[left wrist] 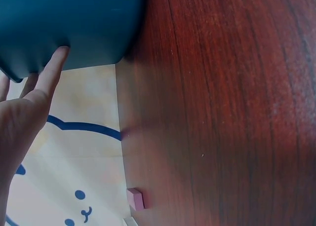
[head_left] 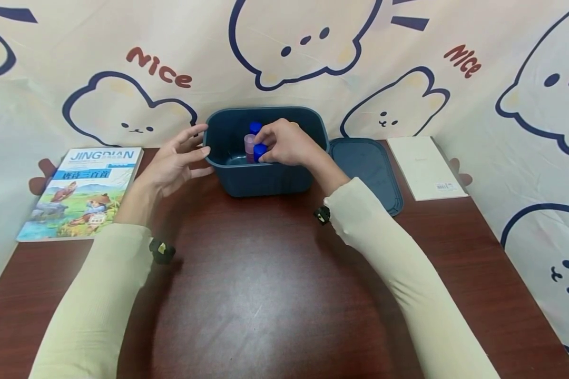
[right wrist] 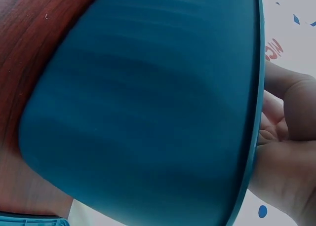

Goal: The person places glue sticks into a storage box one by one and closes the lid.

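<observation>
A dark blue-green plastic box [head_left: 265,181] stands on the table with its top uncovered. My left hand [head_left: 175,158] is at the box's left side, its fingers spread; in the left wrist view a fingertip touches the box wall [left wrist: 74,23]. Reaching over the front rim, my right hand [head_left: 286,142] pinches a small bottle by its blue cap [head_left: 260,151]. Beside it inside the box are a pinkish translucent tube-like item [head_left: 249,141] and another blue cap [head_left: 255,127]. In the right wrist view the box wall [right wrist: 148,107] hides the fingertips and the bottle.
A flat matching lid [head_left: 367,168] lies right of the box, with a white book [head_left: 427,168] beyond it. At the left lies a colourful picture-covered book [head_left: 82,195]. A small pink block [left wrist: 135,199] sits at the table's back edge. Printed cloth [head_left: 303,68] hangs behind.
</observation>
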The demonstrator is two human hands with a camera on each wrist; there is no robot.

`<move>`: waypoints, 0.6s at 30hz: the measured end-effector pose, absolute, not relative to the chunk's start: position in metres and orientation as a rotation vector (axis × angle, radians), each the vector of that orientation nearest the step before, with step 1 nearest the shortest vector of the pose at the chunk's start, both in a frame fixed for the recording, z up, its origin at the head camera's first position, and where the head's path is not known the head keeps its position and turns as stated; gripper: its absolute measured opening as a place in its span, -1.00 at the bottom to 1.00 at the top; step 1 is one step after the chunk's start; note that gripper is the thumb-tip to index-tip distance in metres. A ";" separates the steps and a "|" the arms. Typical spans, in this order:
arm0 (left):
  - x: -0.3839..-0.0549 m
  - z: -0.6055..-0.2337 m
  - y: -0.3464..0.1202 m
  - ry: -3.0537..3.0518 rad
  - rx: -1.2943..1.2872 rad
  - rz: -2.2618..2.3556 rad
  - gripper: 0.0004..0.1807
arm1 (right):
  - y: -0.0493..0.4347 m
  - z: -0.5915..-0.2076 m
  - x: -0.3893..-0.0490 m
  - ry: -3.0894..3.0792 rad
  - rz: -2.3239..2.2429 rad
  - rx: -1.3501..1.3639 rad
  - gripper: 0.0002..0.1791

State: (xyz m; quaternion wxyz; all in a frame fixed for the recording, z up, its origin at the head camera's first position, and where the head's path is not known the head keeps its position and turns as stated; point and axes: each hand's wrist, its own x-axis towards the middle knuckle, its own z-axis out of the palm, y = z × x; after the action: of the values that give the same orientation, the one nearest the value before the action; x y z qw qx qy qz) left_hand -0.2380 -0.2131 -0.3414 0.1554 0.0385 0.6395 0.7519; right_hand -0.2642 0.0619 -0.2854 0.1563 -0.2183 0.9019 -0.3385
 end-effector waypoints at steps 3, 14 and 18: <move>-0.238 -0.342 -0.213 1.842 0.109 2.151 -0.21 | 0.060 -0.285 -0.266 2.568 -0.949 -0.603 -0.61; -0.237 -0.343 -0.214 1.836 0.106 2.157 -0.21 | 0.059 -0.287 -0.267 2.553 -0.958 -0.628 -0.64; -0.237 -0.343 -0.214 1.837 0.106 2.158 -0.21 | 0.060 -0.286 -0.265 2.565 -0.968 -0.632 -0.61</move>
State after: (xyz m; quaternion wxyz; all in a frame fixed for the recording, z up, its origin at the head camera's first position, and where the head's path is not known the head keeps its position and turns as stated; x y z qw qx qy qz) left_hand -0.2370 -0.2139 -0.3433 0.1524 0.0370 0.6402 0.7520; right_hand -0.2651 0.0599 -0.2860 0.1633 -0.2216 0.8995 -0.3393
